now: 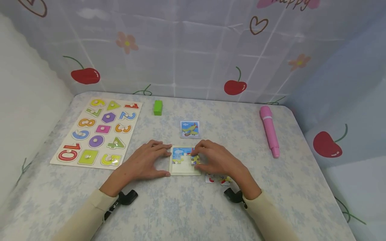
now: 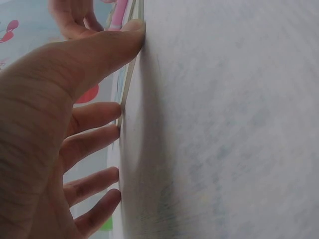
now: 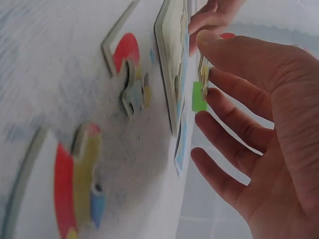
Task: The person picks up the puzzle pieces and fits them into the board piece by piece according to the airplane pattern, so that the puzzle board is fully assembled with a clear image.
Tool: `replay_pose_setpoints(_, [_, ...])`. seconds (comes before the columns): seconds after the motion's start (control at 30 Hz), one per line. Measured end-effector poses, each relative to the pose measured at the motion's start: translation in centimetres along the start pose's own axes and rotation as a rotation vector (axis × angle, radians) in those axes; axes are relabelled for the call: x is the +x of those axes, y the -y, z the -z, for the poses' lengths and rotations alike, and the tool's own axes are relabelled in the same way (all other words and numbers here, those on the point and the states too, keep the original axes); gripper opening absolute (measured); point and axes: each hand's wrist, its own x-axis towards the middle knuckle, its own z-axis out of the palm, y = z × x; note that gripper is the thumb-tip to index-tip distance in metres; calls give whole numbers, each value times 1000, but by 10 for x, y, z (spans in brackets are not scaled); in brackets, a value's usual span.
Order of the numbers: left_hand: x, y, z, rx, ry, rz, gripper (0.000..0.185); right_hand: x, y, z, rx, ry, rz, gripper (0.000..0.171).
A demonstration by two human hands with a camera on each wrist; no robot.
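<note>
A small puzzle tray (image 1: 185,170) lies mid-table, its upper part filled with sky-blue pieces and its lower part bare. My left hand (image 1: 143,160) touches the tray's left edge, fingers spread and thumb at the lower corner. Over the tray's right side, my right hand (image 1: 217,159) pinches a jigsaw piece (image 1: 195,160) with yellow and blue print between thumb and fingers. In the right wrist view that piece (image 3: 203,74) stands edge-on, raised above the tray (image 3: 169,64). Two loose jigsaw pieces, one with red (image 1: 209,178) and one with red and yellow (image 1: 225,180), lie below the right hand.
Behind the tray lies a picture card of a yellow airplane (image 1: 190,129). A green block (image 1: 158,107) stands farther back. The number-and-shape board (image 1: 95,134) covers the left side, and a pink pen-like stick (image 1: 270,131) lies at right. A printed curtain (image 1: 181,50) hangs behind the table.
</note>
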Motion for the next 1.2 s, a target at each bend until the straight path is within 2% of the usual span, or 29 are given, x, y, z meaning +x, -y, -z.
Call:
replay_pose_setpoints(0.37, [1, 3, -1, 5, 0, -8, 72, 15, 6, -8, -56, -19, 39, 36])
replay_pose_setpoints(0.57, [1, 2, -1, 1, 0, -14, 72, 22, 11, -12, -41, -6, 18, 36])
replay_pose_setpoints(1.2, [1, 1, 0, 5, -3, -14, 71, 30, 21, -19, -90, 17, -14, 38])
